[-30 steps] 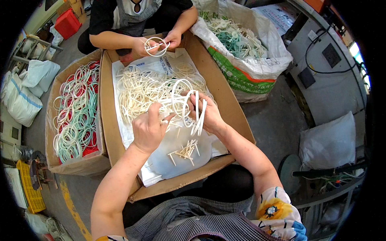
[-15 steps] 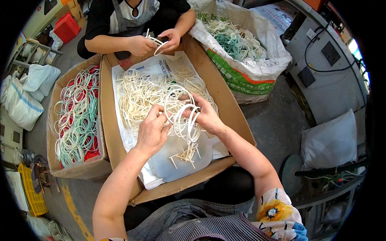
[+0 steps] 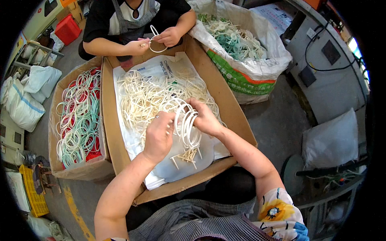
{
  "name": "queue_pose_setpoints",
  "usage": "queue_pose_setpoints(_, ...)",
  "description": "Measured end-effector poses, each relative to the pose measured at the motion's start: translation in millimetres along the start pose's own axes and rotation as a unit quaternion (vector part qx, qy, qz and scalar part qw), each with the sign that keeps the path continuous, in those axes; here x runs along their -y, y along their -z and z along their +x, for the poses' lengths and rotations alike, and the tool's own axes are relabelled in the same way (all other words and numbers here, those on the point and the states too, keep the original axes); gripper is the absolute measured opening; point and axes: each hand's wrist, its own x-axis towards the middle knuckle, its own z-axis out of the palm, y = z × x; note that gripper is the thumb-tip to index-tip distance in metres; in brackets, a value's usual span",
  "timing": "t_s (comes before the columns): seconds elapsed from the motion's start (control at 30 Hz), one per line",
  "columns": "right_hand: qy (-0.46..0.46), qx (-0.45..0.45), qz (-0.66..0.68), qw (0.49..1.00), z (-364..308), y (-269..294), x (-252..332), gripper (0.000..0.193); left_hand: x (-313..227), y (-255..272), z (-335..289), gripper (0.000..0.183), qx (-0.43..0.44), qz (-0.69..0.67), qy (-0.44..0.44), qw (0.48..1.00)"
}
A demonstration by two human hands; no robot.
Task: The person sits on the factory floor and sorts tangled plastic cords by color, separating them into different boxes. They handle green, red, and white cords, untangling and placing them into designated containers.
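Several white plastic rings [image 3: 187, 134] hang in a loose bundle from my right hand [image 3: 205, 118], whose fingers and thumb are closed on them. Close on the bundle's left side is my left hand [image 3: 158, 135], fingers curled together; a small pale bit shows at the fingertips, too small to name. Just below the rings, a little pile of short cream plastic sticks [image 3: 186, 156] lies on a pale translucent sheet [image 3: 169, 162]. Beyond my hands a heap of tangled cream rings [image 3: 140, 94] covers the white sacking in the cardboard box [image 3: 219, 72].
Across the box, a co-worker's hands [image 3: 169, 37] hold a white ring. On the left stands a lined carton [image 3: 80, 170] of white, green and red rings. A woven sack [image 3: 245, 78] of plastic scraps stands at the far right, near a grey machine cabinet [image 3: 329, 80].
The rings in my right hand have drawn closer together and dropped slightly. My left hand has moved slightly down and right, its fingers more curled. The co-worker's ring has turned.
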Motion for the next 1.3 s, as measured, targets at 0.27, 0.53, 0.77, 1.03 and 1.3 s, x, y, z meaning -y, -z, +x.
queue_pose_setpoints(0.27, 0.014, -0.118, -0.034, 0.992, -3, -3, 6, 0.021, -13, -3, 6, 0.018, 0.071, -0.037, 0.015, 0.997)
queue_pose_setpoints(0.53, 0.041, -0.101, -0.043, 0.993, -2, -12, 4, 0.03, -18, 8, 6, 0.014, -0.096, -0.155, 0.086, 0.98)
queue_pose_setpoints(0.77, -0.044, -0.016, 0.295, 0.954, -3, -16, -3, 0.027, -40, 37, 37, 0.017, 0.066, -0.703, 0.178, 0.686)
queue_pose_setpoints(1.03, 0.027, 0.083, 0.132, 0.987, -3, -7, 11, 0.026, 40, 21, 12, 0.019, 0.158, -0.371, 0.393, 0.826)
queue_pose_setpoints(1.3, 0.1, 0.059, -0.209, 0.971, -1, 17, 17, 0.021, 20, 0, -2, 0.01, 0.041, 0.286, -0.045, 0.956)
